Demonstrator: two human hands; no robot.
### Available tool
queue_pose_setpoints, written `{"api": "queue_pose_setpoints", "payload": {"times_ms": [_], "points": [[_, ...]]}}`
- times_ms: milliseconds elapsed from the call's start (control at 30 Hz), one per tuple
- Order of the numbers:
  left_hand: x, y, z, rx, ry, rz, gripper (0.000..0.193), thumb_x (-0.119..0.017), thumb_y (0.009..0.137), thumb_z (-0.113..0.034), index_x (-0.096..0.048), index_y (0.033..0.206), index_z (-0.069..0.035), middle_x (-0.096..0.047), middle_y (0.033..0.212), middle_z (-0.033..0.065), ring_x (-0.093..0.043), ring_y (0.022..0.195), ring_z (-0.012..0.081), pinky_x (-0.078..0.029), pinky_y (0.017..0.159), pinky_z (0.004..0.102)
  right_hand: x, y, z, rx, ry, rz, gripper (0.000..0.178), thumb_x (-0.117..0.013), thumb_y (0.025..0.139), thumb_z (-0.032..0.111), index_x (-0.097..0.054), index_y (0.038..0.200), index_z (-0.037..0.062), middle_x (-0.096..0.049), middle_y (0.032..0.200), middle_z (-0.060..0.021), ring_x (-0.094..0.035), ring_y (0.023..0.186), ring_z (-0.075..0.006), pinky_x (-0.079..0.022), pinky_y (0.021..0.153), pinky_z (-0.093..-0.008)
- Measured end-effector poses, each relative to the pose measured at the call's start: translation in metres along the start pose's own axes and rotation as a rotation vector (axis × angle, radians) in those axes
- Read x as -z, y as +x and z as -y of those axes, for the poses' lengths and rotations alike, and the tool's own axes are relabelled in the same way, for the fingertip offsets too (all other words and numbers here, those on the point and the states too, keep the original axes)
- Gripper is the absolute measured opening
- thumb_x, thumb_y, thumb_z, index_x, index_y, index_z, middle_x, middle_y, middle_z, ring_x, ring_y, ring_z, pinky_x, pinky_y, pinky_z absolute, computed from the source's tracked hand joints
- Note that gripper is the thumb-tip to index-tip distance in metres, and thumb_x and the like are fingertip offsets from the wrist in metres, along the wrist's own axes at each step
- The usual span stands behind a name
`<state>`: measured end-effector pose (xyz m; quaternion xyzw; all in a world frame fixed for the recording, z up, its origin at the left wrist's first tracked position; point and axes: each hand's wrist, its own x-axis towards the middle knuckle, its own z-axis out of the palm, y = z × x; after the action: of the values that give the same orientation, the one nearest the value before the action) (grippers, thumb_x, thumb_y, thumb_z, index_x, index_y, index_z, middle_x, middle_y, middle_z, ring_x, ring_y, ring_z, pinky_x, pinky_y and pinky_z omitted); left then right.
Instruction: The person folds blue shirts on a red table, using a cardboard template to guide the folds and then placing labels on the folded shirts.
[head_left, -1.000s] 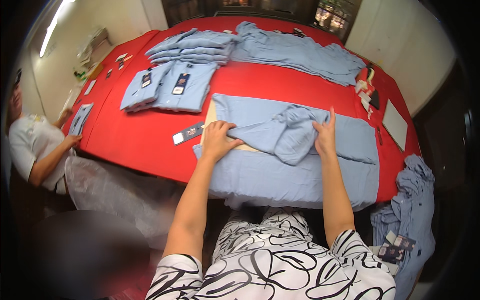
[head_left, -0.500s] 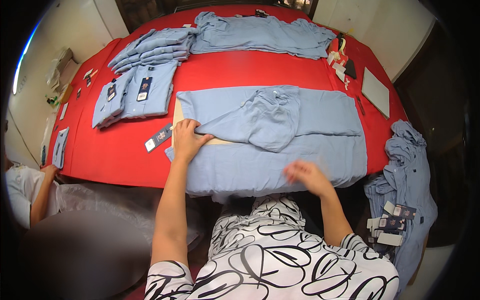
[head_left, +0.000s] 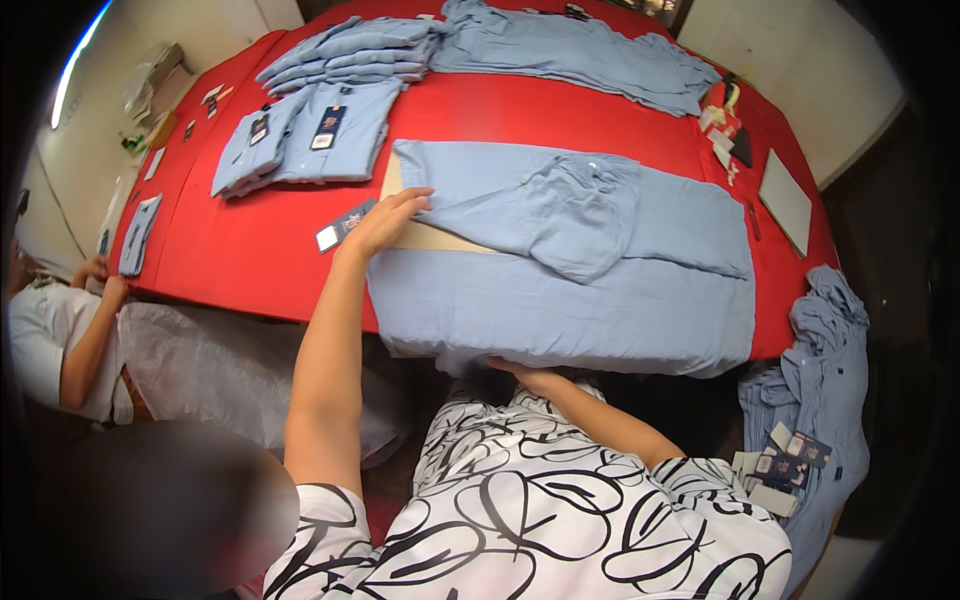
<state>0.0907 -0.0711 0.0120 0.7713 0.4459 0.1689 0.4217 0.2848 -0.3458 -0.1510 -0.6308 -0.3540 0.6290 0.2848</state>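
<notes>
A light blue shirt (head_left: 560, 305) lies spread on the table in front of me, its sleeve (head_left: 580, 220) folded across it. Between its layers shows a cream-coloured board (head_left: 440, 237). My left hand (head_left: 392, 220) rests at the shirt's left end, fingers stretched over the board and the sleeve's tip. Beside that wrist lies a dark hang tag (head_left: 345, 226). My right hand (head_left: 525, 377) is at the near edge of the shirt, which hangs over the table's front; its fingers are hidden under the cloth.
Folded blue shirts with tags (head_left: 335, 130) and a stack (head_left: 350, 50) stand at the far left. More shirts (head_left: 580, 60) lie at the back. A white board (head_left: 786, 203) lies at right, above a draped shirt pile (head_left: 825, 370). A co-worker (head_left: 70, 340) sits at left.
My right hand has moved down and left to the shirt's near edge. My left hand has shifted slightly, its fingers now pointing right. The whole view has turned a little.
</notes>
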Motion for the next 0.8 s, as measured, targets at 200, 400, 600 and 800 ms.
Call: {"api": "queue_pose_setpoints", "payload": {"times_ms": [200, 400, 600, 800], "points": [[0.019, 0.005, 0.008, 0.132, -0.151, 0.121, 0.06, -0.03, 0.102, -0.05, -0.057, 0.132, -0.005, -0.062, 0.126, 0.0106, -0.048, 0.126, 0.0204, -0.029, 0.11, 0.0339, 0.014, -0.039, 0.104, 0.055, -0.736, 0.896, 0.078, -0.046, 0.09, 0.069, -0.052, 0.139, 0.0076, -0.044, 0.146, -0.0193, -0.039, 0.136, -0.032, -0.029, 0.112, -0.0376], [0.023, 0.031, 0.025, 0.145, -0.323, 0.006, 0.08, -0.029, 0.094, -0.068, -0.054, 0.136, -0.005, -0.056, 0.135, 0.0123, -0.044, 0.132, 0.0249, -0.029, 0.11, 0.0351, 0.08, 0.05, 0.3, 0.545, 0.914, 0.433, 0.064, -0.052, 0.095, 0.052, -0.053, 0.131, -0.0009, -0.056, 0.129, -0.0235, -0.053, 0.122, -0.0303, -0.041, 0.104, -0.0437], [0.027, 0.039, 0.021, 0.294, -0.248, 0.081, 0.062, -0.059, 0.091, -0.049, -0.058, 0.13, -0.001, -0.062, 0.126, 0.017, -0.059, 0.114, 0.0237, -0.043, 0.099, 0.0359, 0.105, -0.011, 0.247, 0.718, 0.304, -0.087, 0.043, -0.053, 0.1, 0.029, -0.053, 0.129, -0.0015, -0.054, 0.133, -0.0144, -0.053, 0.119, -0.0289, -0.044, 0.098, -0.0414], [-0.012, 0.024, -0.001, -0.309, 0.553, -0.367, 0.034, -0.07, 0.079, -0.015, -0.061, 0.106, 0.004, -0.062, 0.106, 0.0182, -0.058, 0.098, 0.0405, -0.047, 0.086, 0.0453, 0.149, -0.119, 0.076, 0.609, -0.885, -1.079, 0.03, -0.067, 0.08, 0.013, -0.06, 0.109, 0.0066, -0.056, 0.116, -0.012, -0.05, 0.107, -0.0344, -0.037, 0.092, -0.0448]]}}
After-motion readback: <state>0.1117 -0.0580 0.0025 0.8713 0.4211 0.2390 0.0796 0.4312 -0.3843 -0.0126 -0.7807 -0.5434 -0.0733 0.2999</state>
